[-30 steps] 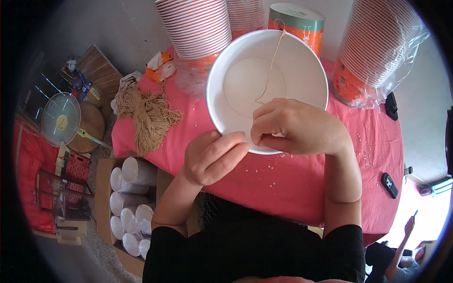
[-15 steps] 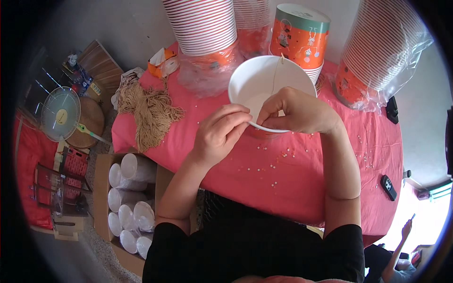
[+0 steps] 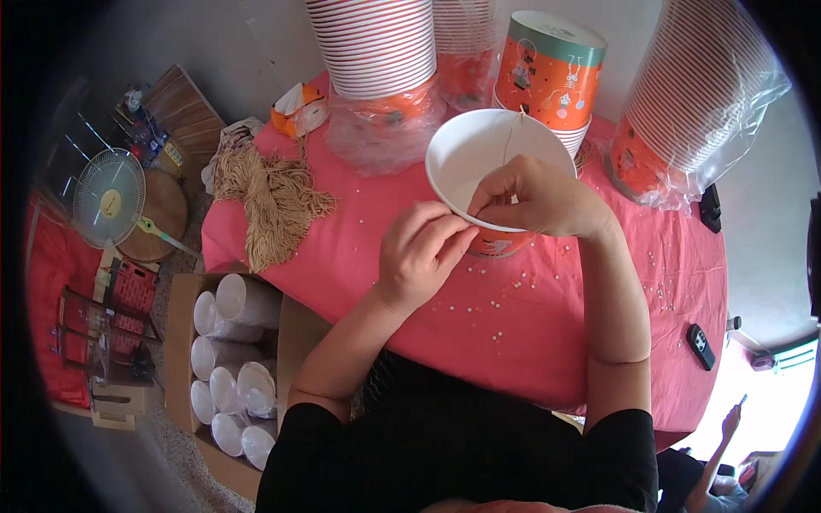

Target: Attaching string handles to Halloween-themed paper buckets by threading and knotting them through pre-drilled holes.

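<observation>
A round paper bucket [image 3: 453, 154], white inside and orange outside, stands tilted toward me on the table. A thin beige cord [image 3: 510, 141] hangs from its far rim down the inside, and its lower part disappears behind my right hand [image 3: 552, 197]. That hand reaches over the near right rim with thumb and fingers pinched together inside the bucket. What the fingertips hold is hidden. My left hand [image 3: 419, 261] is closed on the near rim from outside, its fingertips close to those of the right.
Behind stand nested bucket stacks [image 3: 372, 47], an upturned bucket [image 3: 552, 73] and a plastic-wrapped stack [image 3: 693, 94]. A bundle of beige cords [image 3: 274, 209] lies left on the pink cloth [image 3: 530, 342], small white bits at centre. A carton [image 3: 295, 342] of wrapped cups stands lower left.
My left hand has shifted right and a little nearer along the rim. More of the bucket's orange outside shows below the rim. My right hand stays inside. The whole view has shifted slightly.
</observation>
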`<state>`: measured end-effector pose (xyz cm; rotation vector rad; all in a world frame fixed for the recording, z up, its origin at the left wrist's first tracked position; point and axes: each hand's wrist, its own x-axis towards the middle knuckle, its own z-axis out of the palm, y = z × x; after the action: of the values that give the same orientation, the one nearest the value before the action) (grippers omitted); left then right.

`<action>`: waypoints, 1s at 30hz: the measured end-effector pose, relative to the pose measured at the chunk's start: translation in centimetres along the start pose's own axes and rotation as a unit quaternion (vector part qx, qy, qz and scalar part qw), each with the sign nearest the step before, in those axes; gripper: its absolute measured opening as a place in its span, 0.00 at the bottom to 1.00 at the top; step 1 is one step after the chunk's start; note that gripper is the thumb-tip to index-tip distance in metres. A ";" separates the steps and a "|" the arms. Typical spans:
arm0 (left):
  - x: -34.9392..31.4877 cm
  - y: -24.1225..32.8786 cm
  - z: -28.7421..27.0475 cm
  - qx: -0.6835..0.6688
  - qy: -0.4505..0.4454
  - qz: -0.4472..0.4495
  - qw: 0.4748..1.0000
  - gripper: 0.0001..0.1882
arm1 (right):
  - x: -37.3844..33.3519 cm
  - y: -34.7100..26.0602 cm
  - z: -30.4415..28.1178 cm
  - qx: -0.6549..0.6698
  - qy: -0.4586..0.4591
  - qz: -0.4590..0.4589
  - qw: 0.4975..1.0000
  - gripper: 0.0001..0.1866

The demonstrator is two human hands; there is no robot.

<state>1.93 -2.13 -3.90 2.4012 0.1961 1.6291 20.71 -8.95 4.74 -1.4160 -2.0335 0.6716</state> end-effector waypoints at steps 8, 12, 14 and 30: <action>0.0 -0.2 -0.6 0.004 -0.003 -0.019 1.000 0.10 | -0.2 -1.2 -0.5 0.023 -0.007 0.047 0.999 0.09; -0.4 -0.9 -2.5 -0.045 0.028 -0.110 0.992 0.08 | -0.8 -0.2 -1.1 0.073 0.026 0.036 0.996 0.10; -1.1 -1.4 -2.5 -0.249 0.082 -0.228 0.938 0.05 | -1.5 -0.2 -1.8 0.099 0.055 0.081 0.990 0.10; 0.8 -0.4 -3.5 -0.576 -0.025 -0.312 0.755 0.22 | 0.0 -2.9 2.4 0.165 0.092 -0.013 0.982 0.06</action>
<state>-1.04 -1.09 -2.02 1.1980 -0.0362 0.8836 17.10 -10.01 4.97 -1.2078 -1.7025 0.7935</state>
